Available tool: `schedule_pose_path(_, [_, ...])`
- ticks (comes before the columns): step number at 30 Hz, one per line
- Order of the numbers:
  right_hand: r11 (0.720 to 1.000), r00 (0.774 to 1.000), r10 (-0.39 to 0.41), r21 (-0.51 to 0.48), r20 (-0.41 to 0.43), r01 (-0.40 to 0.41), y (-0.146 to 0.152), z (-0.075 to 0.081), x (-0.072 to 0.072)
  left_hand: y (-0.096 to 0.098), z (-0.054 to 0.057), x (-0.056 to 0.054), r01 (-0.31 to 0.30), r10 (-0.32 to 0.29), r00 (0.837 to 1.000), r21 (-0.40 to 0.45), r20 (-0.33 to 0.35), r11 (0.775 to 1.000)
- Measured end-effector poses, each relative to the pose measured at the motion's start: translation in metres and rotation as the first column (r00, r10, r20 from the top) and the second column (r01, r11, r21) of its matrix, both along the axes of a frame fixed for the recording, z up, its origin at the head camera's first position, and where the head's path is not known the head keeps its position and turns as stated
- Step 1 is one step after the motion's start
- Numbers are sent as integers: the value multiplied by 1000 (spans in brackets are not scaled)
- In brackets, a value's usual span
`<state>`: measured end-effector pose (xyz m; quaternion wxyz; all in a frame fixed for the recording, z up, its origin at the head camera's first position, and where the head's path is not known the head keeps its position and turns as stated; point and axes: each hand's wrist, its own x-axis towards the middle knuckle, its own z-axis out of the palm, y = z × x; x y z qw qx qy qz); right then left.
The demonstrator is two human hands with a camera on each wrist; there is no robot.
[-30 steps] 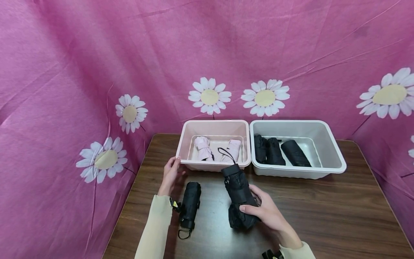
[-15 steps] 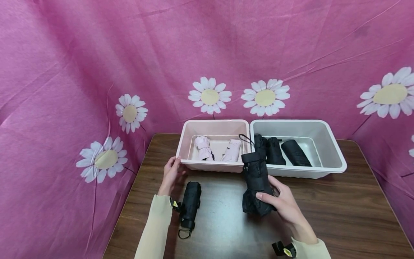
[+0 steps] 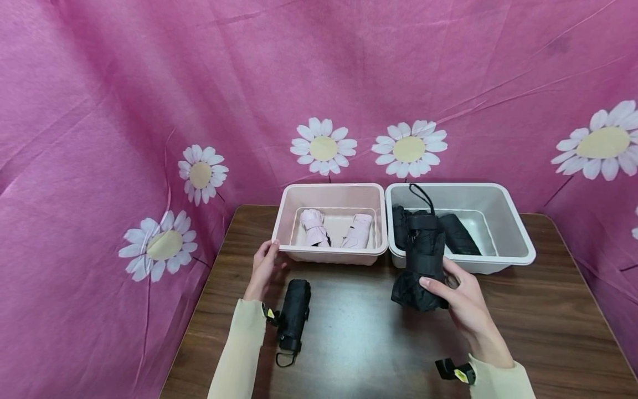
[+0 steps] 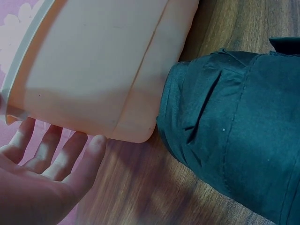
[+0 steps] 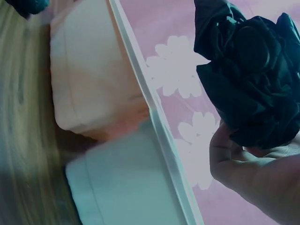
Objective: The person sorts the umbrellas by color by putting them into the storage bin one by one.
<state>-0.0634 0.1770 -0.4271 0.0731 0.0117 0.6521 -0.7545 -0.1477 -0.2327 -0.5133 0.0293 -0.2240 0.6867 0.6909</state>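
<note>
A black folding umbrella (image 3: pixel 426 260) is gripped in my right hand (image 3: pixel 468 305), its wrist loop pointing up and away, over the front rim of the white bin (image 3: pixel 508 259). In the right wrist view the umbrella's bunched end (image 5: pixel 253 79) faces the camera. My left hand (image 3: pixel 264 269) holds the front left corner of the pink bin (image 3: pixel 329 251); in the left wrist view its fingers (image 4: pixel 70 152) lie against the outer wall. Another black folding umbrella (image 3: pixel 294 313) lies on the table beside my left wrist. Two pale pink folding umbrellas, one on the left (image 3: pixel 314 227), lie inside the pink bin.
Inside the white bin lie black folding umbrellas, the rightmost (image 3: pixel 459 235) in plain sight and others partly behind the held one. Both bins stand side by side at the back of the wooden table (image 3: pixel 349 332), before a pink flowered cloth (image 3: pixel 349 66).
My right hand has carried the black umbrella right and away from me, from before the pink bin to over the white bin's front rim. My left hand has stayed at the pink bin's corner.
</note>
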Motion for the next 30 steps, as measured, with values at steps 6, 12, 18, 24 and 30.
schedule_pose_path(6, [997,999,-24,-70,-33,22,13,3,-5,0,0,-1,1,-1,1000,0,-15,1000])
schedule_pose_path(12, [991,995,-83,-112,-61,76,26,7,-11,0,0,0,1,-1,1000,-6,-18,1000])
schedule_pose_path(18, [977,984,-160,-158,-73,147,37,11,-17,1,-1,0,-5,5,1000,2,-15,1000])
schedule_pose_path(24, [957,965,-246,-182,-87,227,46,17,-24,0,1,0,-5,5,1000,5,-13,1000])
schedule_pose_path(30, [936,942,-326,-168,-74,311,53,23,-32,0,1,0,-1,1,1000,1,-2,1000])
